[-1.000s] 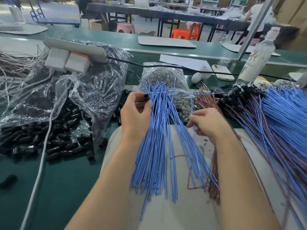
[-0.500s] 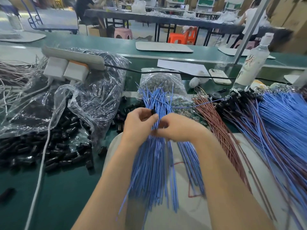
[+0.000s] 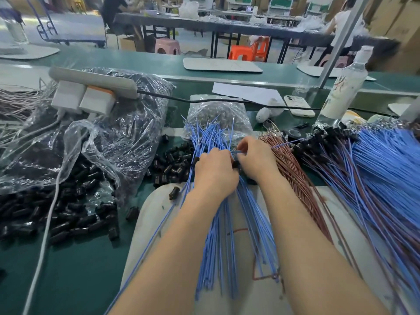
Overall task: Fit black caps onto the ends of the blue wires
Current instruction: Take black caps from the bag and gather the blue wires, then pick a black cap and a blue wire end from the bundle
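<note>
Both hands have closed together since a second ago, when the right worked apart. Nearest, the uncapped blue wires (image 3: 218, 235) fan across a pale mat (image 3: 154, 223). Over them the left hand (image 3: 216, 176) pinches a black cap (image 3: 235, 164), and the right hand (image 3: 255, 159) seems to pinch a single wire (image 3: 281, 144). Seating that cap looks like the step in hand. Next comes a straight push, then laying it rightward on the capped wires (image 3: 375, 160). Room is tight: loose caps (image 3: 68, 219) crowd the left and brown wires (image 3: 295, 178) the right.
</note>
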`<state>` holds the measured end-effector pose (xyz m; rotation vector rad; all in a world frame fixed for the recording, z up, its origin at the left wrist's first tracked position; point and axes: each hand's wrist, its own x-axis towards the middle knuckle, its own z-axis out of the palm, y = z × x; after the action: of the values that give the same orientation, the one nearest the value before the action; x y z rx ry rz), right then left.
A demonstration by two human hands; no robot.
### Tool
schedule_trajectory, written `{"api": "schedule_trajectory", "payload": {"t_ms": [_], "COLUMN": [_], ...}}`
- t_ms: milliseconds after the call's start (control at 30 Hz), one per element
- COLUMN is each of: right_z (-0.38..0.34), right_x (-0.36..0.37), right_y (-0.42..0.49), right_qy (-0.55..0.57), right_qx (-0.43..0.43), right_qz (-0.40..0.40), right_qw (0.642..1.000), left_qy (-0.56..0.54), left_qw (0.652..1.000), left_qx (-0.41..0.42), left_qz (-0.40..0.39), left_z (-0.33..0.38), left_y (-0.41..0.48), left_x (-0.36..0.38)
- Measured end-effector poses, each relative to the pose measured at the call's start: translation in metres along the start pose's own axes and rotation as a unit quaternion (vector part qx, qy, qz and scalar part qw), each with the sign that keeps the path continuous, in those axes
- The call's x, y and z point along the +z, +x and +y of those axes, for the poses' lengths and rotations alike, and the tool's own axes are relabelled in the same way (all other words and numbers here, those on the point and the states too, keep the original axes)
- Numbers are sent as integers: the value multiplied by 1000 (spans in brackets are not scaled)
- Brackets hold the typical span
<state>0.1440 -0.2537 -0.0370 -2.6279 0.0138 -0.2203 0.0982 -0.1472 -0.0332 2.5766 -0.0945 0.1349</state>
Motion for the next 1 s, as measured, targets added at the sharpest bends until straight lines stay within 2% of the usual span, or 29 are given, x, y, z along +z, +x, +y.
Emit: {"api": "schedule_trajectory", "payload": {"t_ms": [67,167,300,367,467,567,667,733,800,867,933,1000], "right_z": [1,1,-2,-4,-1,1,-5,-14,-29,-47,-61,-73], "right_x": [2,4,4,1,-6,-10,-20,-33,-48,-61,-72,-83], "right_y": [2,0,-4,-4,-1,1,1,0,-5,-11,-17,-26], "right_qy": [5,29,93,103,77,53,49,103,168,181,198,293], "right_qx": [-3,-13,-21,-25,-19,-15,0,12,-35,-104,-130,-146], "right_qz": [-1,9,29,41,53,65,152,216,235,202,142,81], "right_qw": [1000,999,995,994,995,996,987,971,957,957,961,942], "left_qy": [42,5,26,-48,-219,-276,-226,-206,-201,-209,-241,-299], "left_qw": [999,999,999,995,961,926,946,960,967,969,963,948], "left_qx": [-1,-19,0,8,-16,-59,-93,-83,-57,-17,37,86], "left_qz": [-23,-40,27,84,168,250,212,168,145,133,112,72], "left_z": [1,0,-2,-4,-7,-16,-32,-38,-37,-32,-25,-18], "left_y": [2,2,0,0,0,6,13,11,6,-1,-8,-16], "left_x": [4,10,15,13,-1,-22,-30,-29,-26,-27,-31,-38]}}
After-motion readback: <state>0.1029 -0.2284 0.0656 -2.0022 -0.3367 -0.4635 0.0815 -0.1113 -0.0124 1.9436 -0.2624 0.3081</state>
